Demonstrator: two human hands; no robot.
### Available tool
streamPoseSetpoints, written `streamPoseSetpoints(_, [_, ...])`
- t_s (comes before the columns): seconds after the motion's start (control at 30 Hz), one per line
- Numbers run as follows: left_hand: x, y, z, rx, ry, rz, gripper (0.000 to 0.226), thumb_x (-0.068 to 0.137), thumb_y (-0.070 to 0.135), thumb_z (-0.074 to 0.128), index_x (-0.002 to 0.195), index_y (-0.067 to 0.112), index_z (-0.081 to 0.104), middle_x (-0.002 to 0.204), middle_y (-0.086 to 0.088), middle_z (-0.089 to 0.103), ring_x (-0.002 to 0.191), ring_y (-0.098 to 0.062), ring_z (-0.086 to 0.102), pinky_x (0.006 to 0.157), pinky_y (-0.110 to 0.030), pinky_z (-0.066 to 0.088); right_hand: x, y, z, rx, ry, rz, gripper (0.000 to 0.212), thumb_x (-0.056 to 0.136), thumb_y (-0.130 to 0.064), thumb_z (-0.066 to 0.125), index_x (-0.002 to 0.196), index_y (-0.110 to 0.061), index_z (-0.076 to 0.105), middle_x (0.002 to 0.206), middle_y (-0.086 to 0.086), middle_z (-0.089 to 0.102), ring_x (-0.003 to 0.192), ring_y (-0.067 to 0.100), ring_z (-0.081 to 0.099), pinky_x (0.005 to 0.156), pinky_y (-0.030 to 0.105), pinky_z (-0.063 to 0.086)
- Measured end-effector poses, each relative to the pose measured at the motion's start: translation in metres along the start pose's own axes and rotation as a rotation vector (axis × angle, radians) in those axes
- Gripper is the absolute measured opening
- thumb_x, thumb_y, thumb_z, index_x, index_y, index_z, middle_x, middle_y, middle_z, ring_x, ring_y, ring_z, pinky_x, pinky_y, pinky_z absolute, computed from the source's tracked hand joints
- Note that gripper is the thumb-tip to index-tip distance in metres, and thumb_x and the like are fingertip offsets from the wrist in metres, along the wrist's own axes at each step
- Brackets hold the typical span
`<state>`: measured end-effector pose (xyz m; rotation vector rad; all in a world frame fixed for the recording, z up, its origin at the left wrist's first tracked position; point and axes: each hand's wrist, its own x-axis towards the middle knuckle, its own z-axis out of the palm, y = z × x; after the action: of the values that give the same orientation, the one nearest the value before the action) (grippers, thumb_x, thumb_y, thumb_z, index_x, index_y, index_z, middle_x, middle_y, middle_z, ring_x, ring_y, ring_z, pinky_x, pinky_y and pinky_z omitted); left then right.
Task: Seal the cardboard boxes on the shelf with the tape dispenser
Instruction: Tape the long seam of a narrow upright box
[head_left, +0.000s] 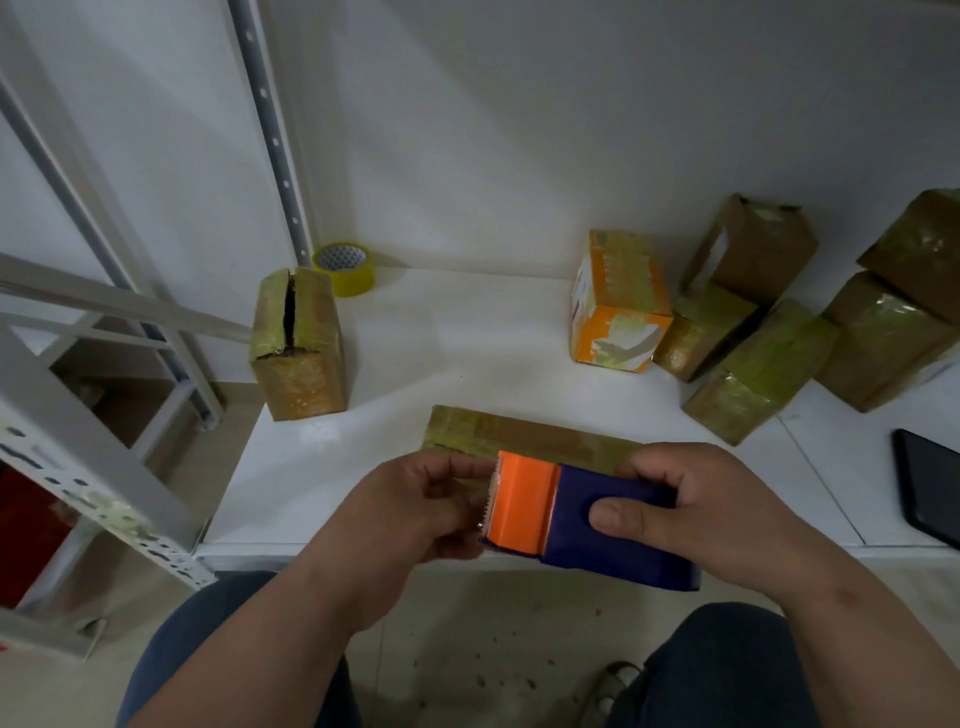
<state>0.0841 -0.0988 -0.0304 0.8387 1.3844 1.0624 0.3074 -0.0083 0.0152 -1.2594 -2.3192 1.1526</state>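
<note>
Several cardboard boxes (769, 364) on the shelf's (467, 332) right already look taped, while the split box (297, 343) at left gapes unsealed. Both hands grasp the tape dispenser (582, 519) above a flat box (519, 434): the right hand (691, 514) grips its blue body, the left hand (415, 504) pinches at the toothed edge. No writing is legible.

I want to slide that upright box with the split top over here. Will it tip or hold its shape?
The split-top box stands on its narrow end, taller than its base is wide, so a high push may well tip it. The top seam gapes open, so the flaps would likely flex if squeezed. Glossy tape wraps it, so it may be slippery.
</note>
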Motion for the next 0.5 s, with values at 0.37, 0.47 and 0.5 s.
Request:
streamPoseSetpoints(0.37, [0.006,0.026,-0.009,0.442,0.265,0.177,0.032,0.095,0.003,0.051,0.105,0.028,0.066,0.075,-0.002,0.07,0.066,-0.007,0.07,0.065,-0.022,0.057,0.019,-0.02,-0.004,-0.101,-0.063,-0.016,0.054,0.056,-0.073,0.06,0.073,-0.022,0.062,0.064,-0.016,0.064,0.053,-0.001,0.057,0.047,0.013,0.039])
streamPoseSetpoints(0.47, [0.011,0.032,-0.014,0.341,0.242,0.175,0.031,0.094,-0.002,0.051,0.099,0.025,0.066,0.071,-0.001,0.069,0.068,-0.017,0.073,0.078,-0.039,0.059,0.024,-0.023,-0.012,-0.084,-0.064,-0.036,0.057,0.057,-0.076,0.069,0.07,-0.022,0.061,0.06,-0.014,0.062,0.05,-0.002,0.054,0.046,0.013,0.038])
streamPoseSetpoints(0.5, [0.012,0.033,-0.014,0.312,0.228,0.174,0.031,0.094,-0.004,0.051,0.098,0.023,0.066,0.068,0.0,0.068,0.069,-0.019,0.073,0.078,-0.039,0.059,0.026,-0.023,-0.015,-0.092,-0.066,-0.043,0.057,0.055,-0.077,0.069,0.069,-0.022,0.061,0.059,-0.014,0.062,0.049,-0.002,0.054,0.046,0.013,0.039])
